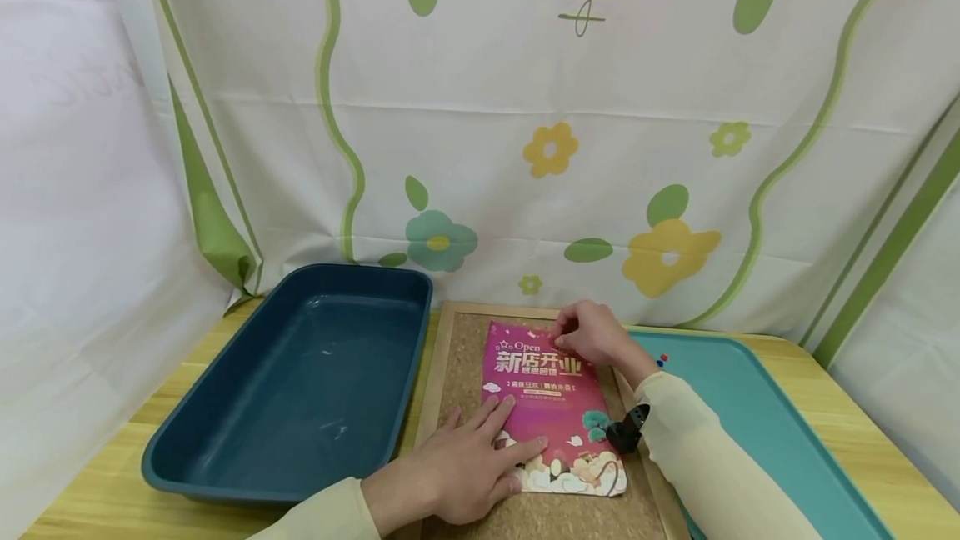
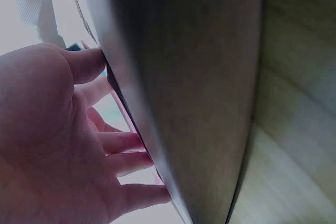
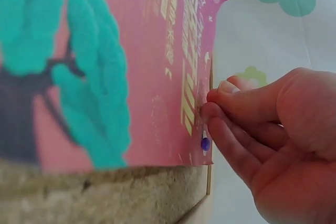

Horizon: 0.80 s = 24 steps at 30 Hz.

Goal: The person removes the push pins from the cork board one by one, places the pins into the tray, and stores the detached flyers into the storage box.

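A pink-purple poster (image 1: 551, 432) with gold lettering lies over a wood-framed cork board (image 1: 465, 357). My left hand (image 1: 468, 461) rests on the poster's lower left part with its fingers spread; in the left wrist view its fingertips meet the board's edge. At the poster's top right, my right hand (image 1: 592, 336) has its fingers curled, thumb close to the index finger, touching the paper. Whether something small sits between those fingertips is hidden. Beside them, in the right wrist view, a blue push pin (image 3: 205, 144) stands at the poster's corner.
A deep dark-blue tub (image 1: 300, 390) stands left of the board. On the right lies a shallow teal tray (image 1: 757, 415) holding a few small red and blue pins (image 1: 662, 359). A flowered cloth (image 1: 480, 173) hangs behind the wooden table (image 1: 862, 382).
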### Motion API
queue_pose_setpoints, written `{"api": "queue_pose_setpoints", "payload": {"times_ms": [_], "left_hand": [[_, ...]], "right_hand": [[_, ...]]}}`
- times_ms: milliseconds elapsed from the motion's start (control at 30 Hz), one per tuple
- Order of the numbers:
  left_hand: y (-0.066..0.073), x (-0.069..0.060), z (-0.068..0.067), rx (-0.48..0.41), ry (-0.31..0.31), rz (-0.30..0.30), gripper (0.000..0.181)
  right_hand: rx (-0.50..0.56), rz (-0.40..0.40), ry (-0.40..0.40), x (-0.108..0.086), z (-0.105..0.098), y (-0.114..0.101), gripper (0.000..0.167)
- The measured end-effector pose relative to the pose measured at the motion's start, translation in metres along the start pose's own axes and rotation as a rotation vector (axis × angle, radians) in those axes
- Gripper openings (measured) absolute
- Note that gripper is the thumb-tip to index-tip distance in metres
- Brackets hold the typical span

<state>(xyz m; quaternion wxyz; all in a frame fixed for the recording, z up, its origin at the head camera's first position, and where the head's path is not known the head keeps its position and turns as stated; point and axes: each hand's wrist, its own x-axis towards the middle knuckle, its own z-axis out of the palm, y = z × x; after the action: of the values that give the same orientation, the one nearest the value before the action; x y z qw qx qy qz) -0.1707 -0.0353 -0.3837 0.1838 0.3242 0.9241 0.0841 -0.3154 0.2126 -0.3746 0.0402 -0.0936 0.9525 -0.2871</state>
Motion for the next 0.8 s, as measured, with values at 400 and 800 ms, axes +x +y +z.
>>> {"api": "queue_pose_setpoints", "payload": {"times_ms": [400, 800], "left_hand": [[0.001, -0.001, -0.001, 0.006, -0.005, -0.008, 0.058], [0.003, -0.002, -0.002, 0.013, 0.000, -0.012, 0.058]], "right_hand": [[-0.021, -0.063, 0.082, -0.011, -0.018, 0.010, 0.008], [-0.006, -0.081, 0.136, -0.019, -0.043, 0.028, 0.007]]}}
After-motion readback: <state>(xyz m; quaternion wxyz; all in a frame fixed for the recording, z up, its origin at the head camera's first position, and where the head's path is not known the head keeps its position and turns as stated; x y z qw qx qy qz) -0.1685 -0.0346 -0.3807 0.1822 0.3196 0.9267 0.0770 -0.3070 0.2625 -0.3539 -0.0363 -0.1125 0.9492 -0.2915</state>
